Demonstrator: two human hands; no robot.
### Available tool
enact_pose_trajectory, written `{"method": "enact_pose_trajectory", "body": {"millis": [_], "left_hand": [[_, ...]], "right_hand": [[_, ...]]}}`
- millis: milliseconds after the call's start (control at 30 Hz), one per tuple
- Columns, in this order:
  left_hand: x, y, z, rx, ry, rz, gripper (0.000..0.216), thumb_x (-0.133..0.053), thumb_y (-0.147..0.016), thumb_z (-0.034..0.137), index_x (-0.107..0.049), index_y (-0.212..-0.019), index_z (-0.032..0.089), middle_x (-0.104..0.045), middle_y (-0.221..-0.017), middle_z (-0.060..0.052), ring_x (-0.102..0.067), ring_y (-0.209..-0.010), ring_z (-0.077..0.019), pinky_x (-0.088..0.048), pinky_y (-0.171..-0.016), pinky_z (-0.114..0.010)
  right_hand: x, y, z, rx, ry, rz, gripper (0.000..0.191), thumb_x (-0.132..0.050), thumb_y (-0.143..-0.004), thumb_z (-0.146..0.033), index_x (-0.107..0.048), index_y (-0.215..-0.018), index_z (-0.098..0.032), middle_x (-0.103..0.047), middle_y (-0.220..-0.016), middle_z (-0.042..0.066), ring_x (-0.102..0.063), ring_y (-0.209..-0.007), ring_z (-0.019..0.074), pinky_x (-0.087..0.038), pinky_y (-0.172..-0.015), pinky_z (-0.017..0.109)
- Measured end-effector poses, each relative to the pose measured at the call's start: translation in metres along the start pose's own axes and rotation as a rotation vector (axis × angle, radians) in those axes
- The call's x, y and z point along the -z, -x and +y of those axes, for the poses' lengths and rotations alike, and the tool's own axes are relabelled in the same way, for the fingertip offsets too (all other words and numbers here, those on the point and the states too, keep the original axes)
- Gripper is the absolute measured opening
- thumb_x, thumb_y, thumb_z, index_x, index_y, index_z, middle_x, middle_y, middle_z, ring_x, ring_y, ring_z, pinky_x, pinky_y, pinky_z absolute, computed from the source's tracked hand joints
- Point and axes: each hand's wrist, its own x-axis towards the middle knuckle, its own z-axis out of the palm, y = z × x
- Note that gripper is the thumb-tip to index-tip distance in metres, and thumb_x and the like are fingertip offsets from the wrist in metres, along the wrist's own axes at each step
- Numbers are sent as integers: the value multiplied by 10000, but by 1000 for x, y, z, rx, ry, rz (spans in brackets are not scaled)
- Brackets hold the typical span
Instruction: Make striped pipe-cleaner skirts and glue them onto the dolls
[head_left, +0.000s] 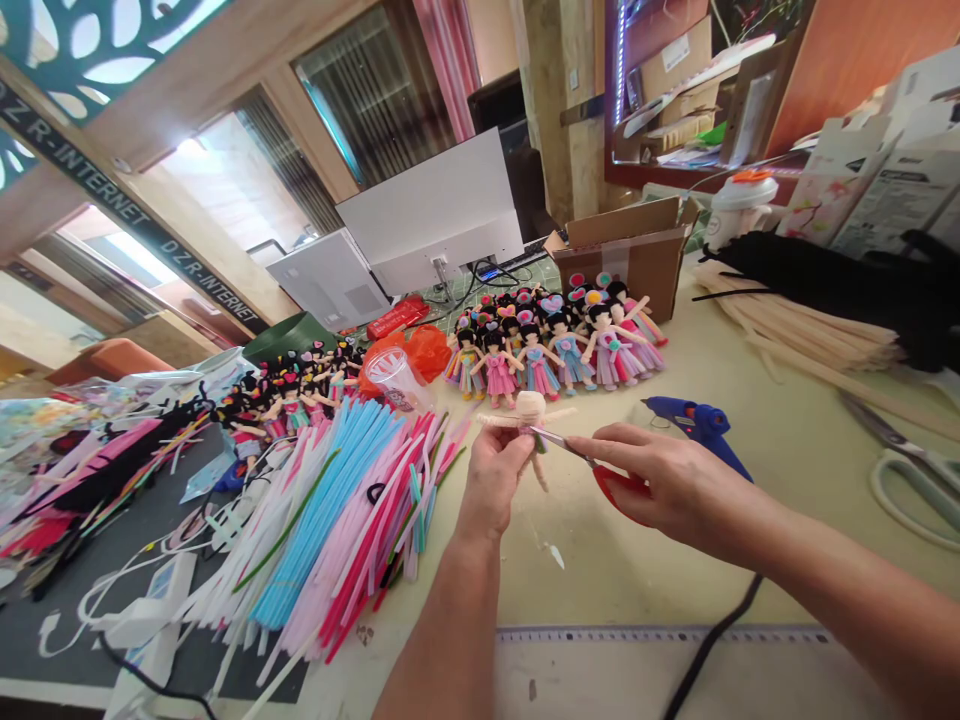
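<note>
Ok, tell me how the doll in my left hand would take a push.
The doll is likely light, its limbs being so thin. The arms stick out fairly straight, so it's probably somewhat stiff. Stood up and pushed, it might tip, the head being big for those limbs.

- On my feed, the pale doll (532, 406) looks fuzzy and matt.
- I see red-handled scissors (615, 490): shiny metal blades, smooth plastic grip.
- Blue glue gun (694, 422): smooth plastic.
- Open box (637, 255): matt brown cardboard.
</note>
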Motion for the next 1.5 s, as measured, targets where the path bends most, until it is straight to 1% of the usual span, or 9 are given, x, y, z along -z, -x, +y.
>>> {"method": "enact_pose_trajectory", "body": {"millis": [233,700,833,933,1033,1167,1300,1400,1500], "left_hand": [[1,1,-2,15,-17,14,169,-722,-575,194,-673,-728,140,-655,-697,-8,-567,-665,-113,-447,-679,-244],[-1,1,-4,-2,-68,-5,299,-704,-571,183,-663,-867,157,-674,-793,-11,-613,-799,-151,-460,-776,-272],[-1,0,-4,5,-90,29,259,-666,-564,168,-661,-822,153,-657,-753,-5,-594,-748,-135,-448,-743,-257],[-1,1,-2,14,-78,20,204,-669,-560,194,-642,-759,156,-624,-705,8,-566,-694,-119,-438,-698,-244],[-1,1,-1,14,-74,10,175,-685,-561,204,-621,-719,161,-597,-673,20,-554,-674,-114,-427,-669,-237],[3,-2,-3,11,-58,27,204,-681,-548,187,-642,-745,152,-623,-692,18,-543,-668,-110,-425,-671,-239],[6,-5,-5,-3,-52,46,198,-673,-554,162,-646,-751,152,-638,-703,15,-558,-682,-115,-433,-680,-244],[5,-5,-4,-12,-94,41,172,-670,-574,127,-646,-743,149,-657,-715,9,-577,-689,-117,-442,-700,-247],[3,-4,-4,-15,-143,46,166,-664,-592,94,-652,-750,143,-670,-721,6,-597,-701,-122,-456,-718,-250]], "right_hand": [[1,3,-1,-23,49,-49,498,-489,-865,-142,-654,-1300,-320,-733,-1071,35,-686,-694,127,-483,-555,217],[2,0,-2,-61,-31,-94,512,-503,-851,-143,-644,-1311,-319,-729,-1050,44,-692,-731,149,-499,-597,236],[5,-4,-2,-112,-220,-127,495,-507,-811,-141,-698,-1242,-293,-737,-1018,46,-678,-752,149,-508,-630,238],[13,-9,-2,-271,-506,-249,486,-500,-806,-197,-699,-1246,-247,-717,-874,29,-602,-586,117,-452,-490,213],[24,-13,-3,-443,-801,-395,517,-526,-804,-288,-670,-1290,-188,-685,-917,53,-514,-467,80,-404,-401,218],[32,-15,-2,-537,-926,-454,591,-617,-768,-377,-650,-1318,-162,-652,-873,53,-469,-428,66,-386,-397,233],[27,-11,0,-396,-769,-352,508,-578,-812,-345,-680,-1283,-185,-637,-741,17,-484,-485,96,-404,-454,237],[18,-8,2,-193,-447,-168,432,-530,-826,-231,-726,-1208,-272,-703,-873,33,-596,-645,128,-461,-569,237],[10,-6,3,-49,-227,-89,453,-496,-848,-166,-709,-1222,-307,-735,-1043,42,-660,-737,136,-490,-638,238]]}}
